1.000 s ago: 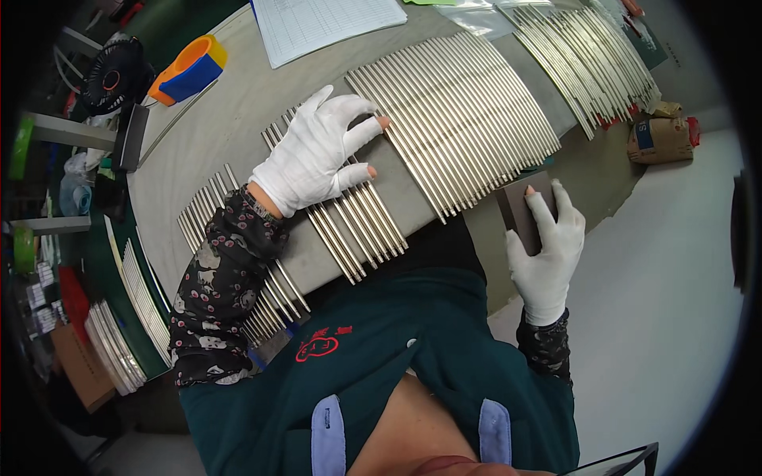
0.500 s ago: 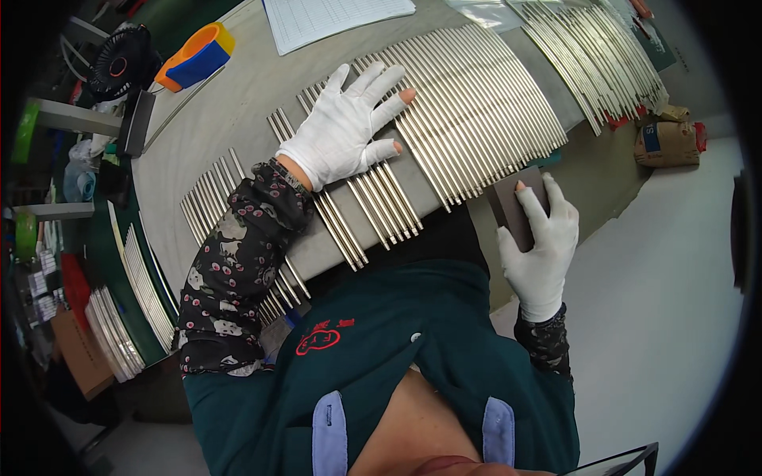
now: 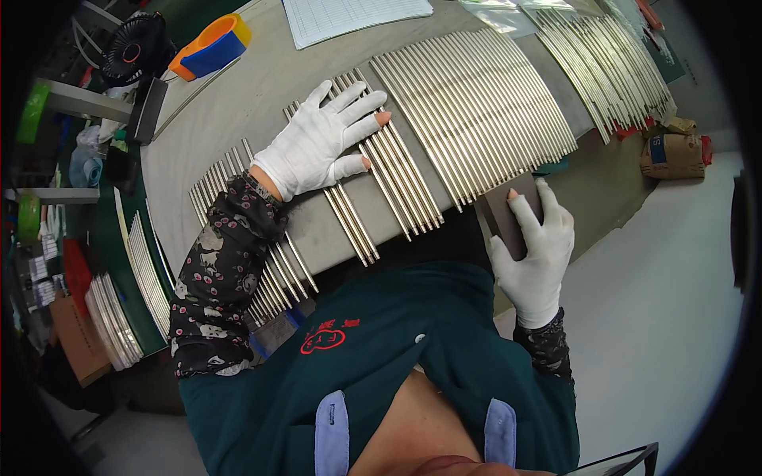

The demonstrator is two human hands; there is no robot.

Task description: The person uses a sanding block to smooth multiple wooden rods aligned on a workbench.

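On the grey table in front of you, many thin shiny metal rods lie side by side in rows. Your left hand, in a white glove, lies flat on top of a small bunch of these rods. Its fingers are spread wide like a fan, and two fingertips poke out bare through cut glove tips. Your right hand, also gloved, is at the near edge of the table. It holds a small dark flat block. The fingers are close together along the block's face, and the thumb seems to press from the side. The block's top end sits right at the near ends of the rods.

To do this well, keep your left palm soft and flat, so the rods stay put and do not roll over each other. Hold the block straight, not tipped, so it meets all the rod ends the same way. Go slowly. The rods are smooth and round, so I think they could slide off the near edge with a hard push.

More rods lie far to the right. An orange and blue tape roll, a little black fan and a sheet of paper sit at the far side.
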